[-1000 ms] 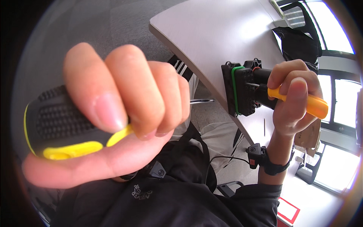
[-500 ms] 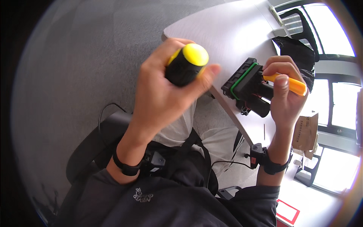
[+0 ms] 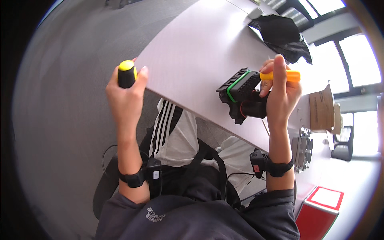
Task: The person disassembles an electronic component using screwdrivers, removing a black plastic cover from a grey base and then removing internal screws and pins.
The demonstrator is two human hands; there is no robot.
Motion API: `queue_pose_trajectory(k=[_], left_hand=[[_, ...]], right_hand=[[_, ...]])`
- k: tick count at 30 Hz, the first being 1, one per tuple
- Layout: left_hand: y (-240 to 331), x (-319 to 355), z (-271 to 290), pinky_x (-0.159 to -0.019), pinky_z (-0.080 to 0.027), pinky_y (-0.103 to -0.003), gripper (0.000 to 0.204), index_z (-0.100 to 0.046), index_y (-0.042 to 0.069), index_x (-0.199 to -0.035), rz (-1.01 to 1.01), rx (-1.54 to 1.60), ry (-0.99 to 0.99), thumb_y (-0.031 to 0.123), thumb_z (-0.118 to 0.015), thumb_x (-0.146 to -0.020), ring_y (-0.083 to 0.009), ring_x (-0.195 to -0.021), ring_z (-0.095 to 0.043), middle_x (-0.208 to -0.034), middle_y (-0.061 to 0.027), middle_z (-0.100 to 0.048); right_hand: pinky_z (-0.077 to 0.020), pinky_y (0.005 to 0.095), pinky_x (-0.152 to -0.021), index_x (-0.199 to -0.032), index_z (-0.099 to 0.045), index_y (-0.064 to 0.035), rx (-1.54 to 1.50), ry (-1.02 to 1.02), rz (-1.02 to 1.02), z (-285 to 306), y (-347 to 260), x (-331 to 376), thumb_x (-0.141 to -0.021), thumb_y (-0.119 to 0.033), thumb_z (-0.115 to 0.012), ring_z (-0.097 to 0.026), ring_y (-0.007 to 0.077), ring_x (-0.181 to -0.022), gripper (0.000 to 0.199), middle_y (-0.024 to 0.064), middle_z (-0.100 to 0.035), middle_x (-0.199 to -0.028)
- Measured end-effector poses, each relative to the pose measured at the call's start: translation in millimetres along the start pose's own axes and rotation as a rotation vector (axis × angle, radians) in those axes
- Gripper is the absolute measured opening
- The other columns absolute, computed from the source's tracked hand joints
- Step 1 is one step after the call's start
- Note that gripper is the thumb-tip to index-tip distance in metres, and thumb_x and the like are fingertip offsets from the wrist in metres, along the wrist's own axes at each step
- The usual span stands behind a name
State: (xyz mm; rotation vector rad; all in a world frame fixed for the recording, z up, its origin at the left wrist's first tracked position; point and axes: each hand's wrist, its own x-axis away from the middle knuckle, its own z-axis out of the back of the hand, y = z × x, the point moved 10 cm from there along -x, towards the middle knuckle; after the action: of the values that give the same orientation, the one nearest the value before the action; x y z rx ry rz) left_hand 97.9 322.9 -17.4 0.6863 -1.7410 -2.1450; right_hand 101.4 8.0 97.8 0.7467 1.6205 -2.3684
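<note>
In the head view, the left hand point(image 3: 125, 98) is wrapping its fingers around a black screwdriver handle point(image 3: 127, 76) with a yellow cap, gripping it firmly so that only the top of the handle is showing above the fist. This hand is hovering just off the near edge of the white table point(image 3: 192, 52), the thumb lying close to that edge; the tool's shaft is hidden, so I cannot tell where it is pointing.

The right hand point(image 3: 280, 94) is closing around two things at once. Its fingers are curling over an orange handle point(image 3: 286, 76), which is sticking out sideways past the fingertips toward the window side. Beneath and to the left of that same hand, the palm and lower fingers are holding a black boxy part with a green rim point(image 3: 242, 94), which is sitting over the table surface near its front edge. Whether the part is resting on the table or being held just above it cannot be told. The green-rimmed face is pointing away from the right hand, toward the left hand, and the two hands are staying well apart.

Farther back on the table a crumpled black bag point(image 3: 282, 34) is lying, and to the right of the right hand a brown cardboard box point(image 3: 320, 110) is standing open.
</note>
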Motion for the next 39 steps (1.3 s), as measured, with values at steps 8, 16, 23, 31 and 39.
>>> queue_pose_trajectory(k=[8,16,23,31,39], left_hand=[[17,4,-22,-0.056,-0.040,-0.026,0.027,-0.054,0.000,-0.074,-0.077,-0.299,-0.205,0.020,-0.070,-0.081,-0.0070,-0.058,-0.044,-0.063,0.0012,-0.050],[20,4,-32,-0.060,-0.041,-0.026,0.031,-0.059,-0.002,-0.085,-0.140,-0.416,-0.321,0.027,-0.070,-0.083,-0.0085,-0.062,-0.045,-0.066,0.0001,-0.050],[35,2,-36,-0.061,-0.041,-0.023,0.026,-0.062,0.000,-0.093,-0.262,-0.329,-0.299,0.024,-0.070,-0.086,-0.0070,-0.064,-0.049,-0.072,0.0006,-0.054],[163,-22,-85,-0.042,-0.028,-0.016,0.026,-0.048,0.009,-0.084,-0.456,0.537,-1.025,0.032,-0.051,-0.096,-0.0051,-0.060,-0.045,-0.079,-0.0019,-0.047],[196,19,-217,-0.046,-0.033,-0.019,0.031,-0.046,0.010,-0.084,-0.161,0.897,-1.454,0.039,-0.050,-0.094,-0.0059,-0.052,-0.040,-0.068,0.0007,-0.042]], right_hand=[[-0.0321,0.0152,-0.044,-0.073,-0.064,-0.0022,0.086,0.197,-0.104,91,-18,56,-0.094,-0.038,-0.056,-0.043,0.0016,-0.043,0.043,0.0042,-0.062,-0.070],[-0.0274,0.0153,-0.041,-0.073,-0.062,-0.0010,0.124,0.413,-0.237,108,-8,109,-0.095,-0.029,-0.059,-0.041,0.0008,-0.044,0.036,0.0036,-0.061,-0.075],[-0.0254,0.0161,-0.043,-0.073,-0.060,-0.0005,0.121,0.581,-0.318,93,18,133,-0.091,-0.028,-0.065,-0.038,-0.0009,-0.049,0.033,-0.0032,-0.053,-0.063],[-0.0172,0.0217,-0.041,-0.064,-0.055,-0.0014,0.208,0.590,-0.290,82,33,118,-0.089,-0.034,-0.067,-0.029,-0.0002,-0.045,0.043,-0.0063,-0.040,-0.054],[-0.0257,0.0284,-0.044,-0.065,-0.057,-0.0002,0.549,0.762,-0.299,63,16,132,-0.085,-0.037,-0.069,-0.034,0.0129,-0.044,0.044,0.0042,-0.047,-0.057]])
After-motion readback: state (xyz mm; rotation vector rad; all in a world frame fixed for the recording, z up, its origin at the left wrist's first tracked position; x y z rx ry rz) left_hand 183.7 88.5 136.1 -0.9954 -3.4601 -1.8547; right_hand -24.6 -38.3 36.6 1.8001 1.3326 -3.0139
